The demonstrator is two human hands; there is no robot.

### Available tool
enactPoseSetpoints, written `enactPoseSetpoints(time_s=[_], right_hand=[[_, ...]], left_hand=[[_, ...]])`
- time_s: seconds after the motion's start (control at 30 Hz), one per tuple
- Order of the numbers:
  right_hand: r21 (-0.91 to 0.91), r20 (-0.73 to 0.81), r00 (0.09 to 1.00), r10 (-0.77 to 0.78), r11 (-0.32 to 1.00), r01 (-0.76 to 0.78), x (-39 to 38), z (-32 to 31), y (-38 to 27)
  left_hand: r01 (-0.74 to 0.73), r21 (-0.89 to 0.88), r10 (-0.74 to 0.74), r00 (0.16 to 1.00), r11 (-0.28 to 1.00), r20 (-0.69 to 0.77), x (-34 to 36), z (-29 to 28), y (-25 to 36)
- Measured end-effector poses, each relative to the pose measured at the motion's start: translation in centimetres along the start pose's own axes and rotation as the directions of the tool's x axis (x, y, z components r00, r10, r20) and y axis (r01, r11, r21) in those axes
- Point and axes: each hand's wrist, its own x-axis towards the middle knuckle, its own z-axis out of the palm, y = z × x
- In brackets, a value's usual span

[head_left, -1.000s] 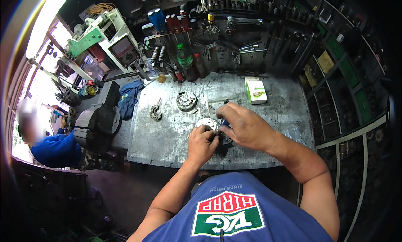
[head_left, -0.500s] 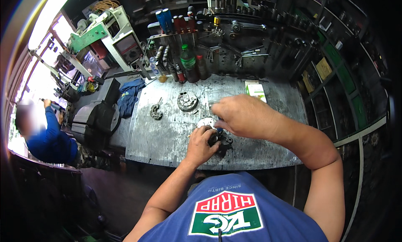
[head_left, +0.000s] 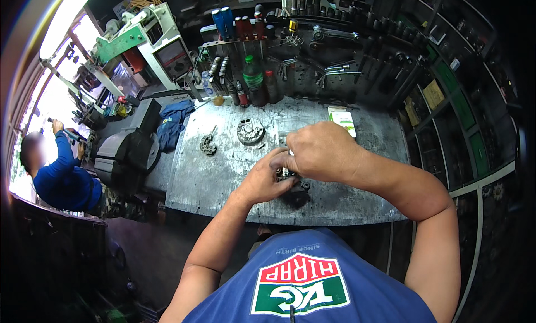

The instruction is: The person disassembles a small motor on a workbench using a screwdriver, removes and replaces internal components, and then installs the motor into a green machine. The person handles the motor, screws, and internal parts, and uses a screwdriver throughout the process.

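Observation:
Over the near middle of the bench my two hands meet at a dark metal machine part [head_left: 285, 174], mostly covered by them. My left hand [head_left: 263, 176] wraps round its left side, thumb on the near side and fingers on the far side. Above it my right hand [head_left: 318, 150] is closed in a pinch, its fingertips against the left fingers; a small pale bit shows there, too hidden to name. Farther back lies a round grey metal housing [head_left: 250, 132]. To its left sits a small curved metal part [head_left: 208, 145] with a thin prong.
A white and green box [head_left: 341, 121] stands at the back right of the metal-topped bench [head_left: 223, 189]. Bottles, including a green one [head_left: 252, 74], line the back below hanging wrenches [head_left: 335, 34]. At left are a blue cloth [head_left: 173, 125], a big vise [head_left: 127, 155] and a person in blue [head_left: 70, 178].
My left hand has moved up and farther round the machine part, its fingers now reaching my right fingertips. The right hand stays close to its place, still pinched.

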Motion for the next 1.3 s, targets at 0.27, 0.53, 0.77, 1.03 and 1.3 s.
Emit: enactPoseSetpoints(time_s=[0.27, 0.53, 0.77, 1.03, 1.3], right_hand=[[0.112, -0.099, 0.987, 0.130, 0.987, -0.119, 0.0, 0.5, 0.1], [0.261, -0.063, 0.997, -0.037, 0.964, 0.053, -0.2, 0.0, -0.1], [0.212, -0.106, 0.994, -0.034, 0.976, 0.056, -0.3, -0.3, -1.3], [0.209, 0.005, 1.000, -0.010, 0.978, 0.008, -0.3, 0.2, -0.1], [0.106, 0.092, 0.990, 0.103, 0.988, -0.113, 0.0, 1.0, 0.4]], left_hand=[[0.105, -0.091, -0.100, 0.994, 0.990, 0.052, -0.5, -0.7, 0.5], [0.202, -0.096, -0.196, 0.978, 0.975, 0.067, -1.1, -0.1, 0.2], [0.440, -0.095, -0.410, 0.882, 0.893, 0.232, -1.2, -1.8, 0.0], [0.266, 0.411, -0.367, 0.911, 0.872, 0.189, -3.9, 1.7, -4.2], [0.391, 0.297, -0.426, 0.903, 0.871, 0.060, -5.0, 3.1, -4.6]])
